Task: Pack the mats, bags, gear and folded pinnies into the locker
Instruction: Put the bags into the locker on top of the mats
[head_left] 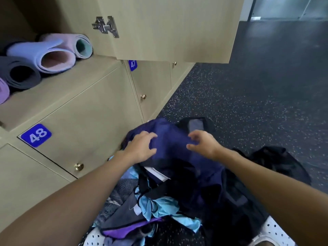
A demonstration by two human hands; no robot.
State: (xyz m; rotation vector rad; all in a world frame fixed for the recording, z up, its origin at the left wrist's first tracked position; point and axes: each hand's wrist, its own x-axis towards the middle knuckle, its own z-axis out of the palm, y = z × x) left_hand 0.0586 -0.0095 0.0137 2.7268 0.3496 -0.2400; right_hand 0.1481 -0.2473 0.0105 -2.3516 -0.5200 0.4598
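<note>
**Head view: both hands on the navy bag, floor pile below the open locker**

- Open locker [62,82], upper left. Door [168,29] swung out, metal hinge [106,26] showing on its inner face.
- Four rolled mats lie on their sides in the locker, open ends facing out: pink mat [83,46] with a teal inside, furthest right; lilac mat [35,50] touching it; dark grey mat [19,73] beside and below that; purple mat [3,91] cut off by the left edge of the frame.
- Closed lockers below carry blue number plates, 48 [36,135] and 47 [132,65], with small brass knobs.
- Navy bag [170,144] sits on top of a heap on the dark speckled floor [248,95], right against the fronts of the lower lockers. It is not in the locker.
- Left hand [142,148]: palm down on the left side of the navy bag, fingers bent and spread, gripping a fold of the cloth.
- Right hand [204,144]: at the bag's upper right, fingers curled, thumb stretched towards the left hand. Slightly blurred, so I cannot tell whether it pinches the cloth or only touches it.
- Under the navy bag: black straps, light blue cloth [165,208], purple cloth [127,229], all crumpled, nearer the camera.
- Black bag [280,162] on the floor to the right, touching the heap. Another dark bag with a grey panel [195,123] just behind the navy one.
</note>
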